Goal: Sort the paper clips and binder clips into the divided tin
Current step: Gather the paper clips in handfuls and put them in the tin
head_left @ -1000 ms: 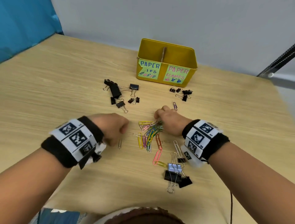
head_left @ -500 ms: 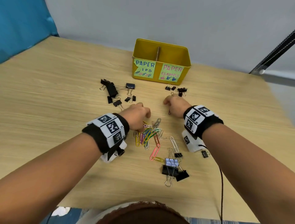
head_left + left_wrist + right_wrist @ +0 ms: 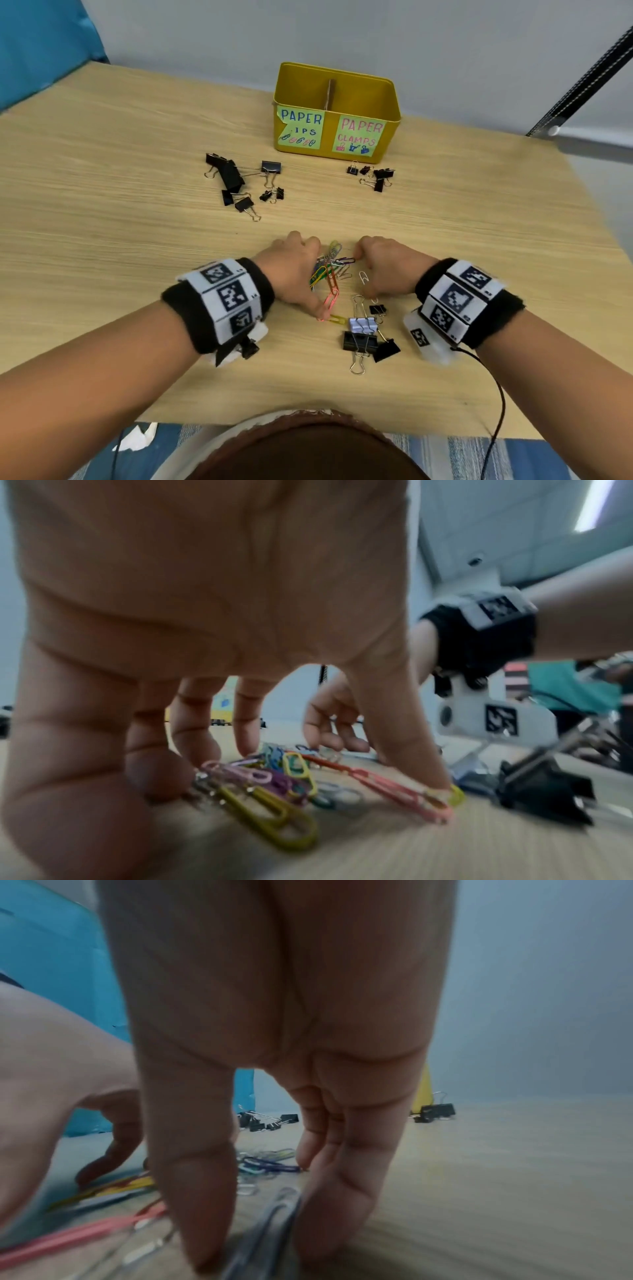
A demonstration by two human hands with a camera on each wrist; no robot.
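Paper clips (image 3: 330, 274) in many colours lie in a loose heap on the table (image 3: 120, 240), toward its near edge and about midway between its left and right edges, with both hands set down on either side of the heap. The left hand (image 3: 294, 270) stands on its fingertips, fingers (image 3: 192, 739) spread and bent down around the left side of the heap; its thumb tip presses on a pink clip (image 3: 394, 785) that overlaps a yellow one. The right hand (image 3: 387, 267) stands the same way on the right side, fingers (image 3: 192, 1177) pointing down at the table, with a silver clip (image 3: 270, 1221) between thumb and forefinger; whether they pinch it or only touch it I cannot tell, as that view is blurred. Binder clips (image 3: 364, 337), one pale and several black, lie just nearer the near edge than the heap, close to the right wrist. Two more groups of black binder clips sit farther back: one group (image 3: 239, 181) left of centre, a smaller group (image 3: 373, 174) directly in front of the yellow tin (image 3: 337, 113). This tin stands near the far edge, with an upright divider (image 3: 330, 94) inside and two handwritten labels on its front wall.
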